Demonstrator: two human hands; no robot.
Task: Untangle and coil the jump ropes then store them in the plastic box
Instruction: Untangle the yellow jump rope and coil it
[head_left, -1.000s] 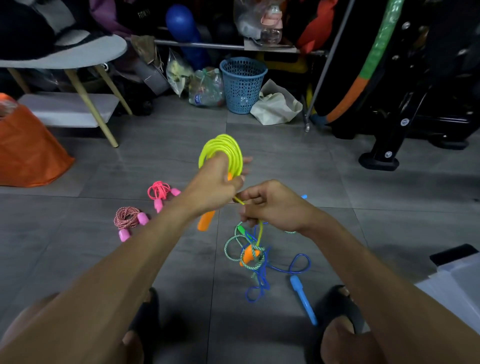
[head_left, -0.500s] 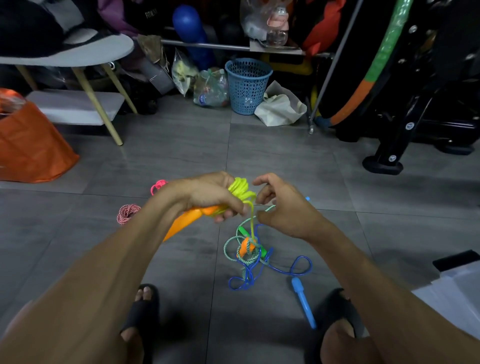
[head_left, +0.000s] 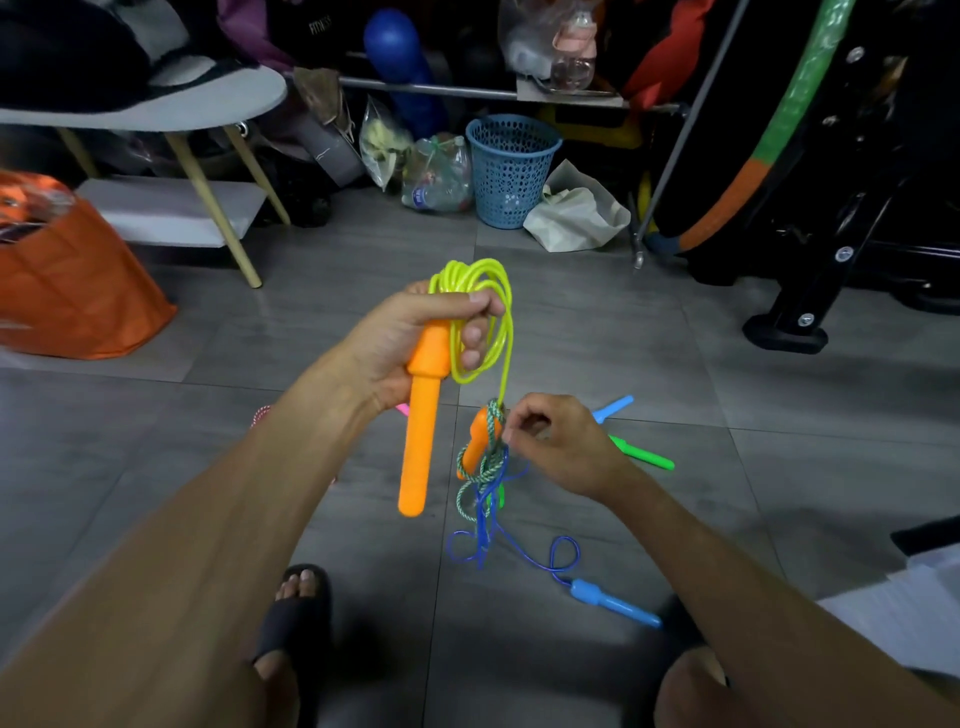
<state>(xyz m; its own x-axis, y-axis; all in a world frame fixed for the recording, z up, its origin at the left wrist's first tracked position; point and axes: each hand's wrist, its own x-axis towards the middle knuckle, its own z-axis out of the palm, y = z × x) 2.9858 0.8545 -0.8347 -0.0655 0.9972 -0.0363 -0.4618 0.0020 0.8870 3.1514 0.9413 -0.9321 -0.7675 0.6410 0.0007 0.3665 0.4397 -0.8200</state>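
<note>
1. Yellow rope (head_left: 480, 317): coiled in loops, held in the air by the left hand (head_left: 415, 343); loops stick out above and to the right of the fist.
2. Left hand grips the coil together with an orange handle (head_left: 422, 415), which hangs straight down below the fist.
3. One yellow strand drops from the coil to the second orange handle (head_left: 480, 434), just left of the right hand (head_left: 563, 447).
4. Right hand: fingers curled, fingertips pinching at the green cord (head_left: 488, 467) wrapped round that second handle. Exactly which strand it pinches, can't tell.
5. Below the right hand: green cord and blue rope (head_left: 519, 545) hang tangled together down to the floor (head_left: 701, 374).
6. Blue handle (head_left: 613, 603) on the floor below-right of the tangle; second blue handle (head_left: 615, 408) and a green handle (head_left: 641, 453) lie just behind the right hand.
7. Left forearm hides most of a pink bit (head_left: 402, 409) and a striped rope (head_left: 260, 415).
8. Far beyond the hands: blue basket (head_left: 511, 171), orange bag (head_left: 72, 280) far left.
</note>
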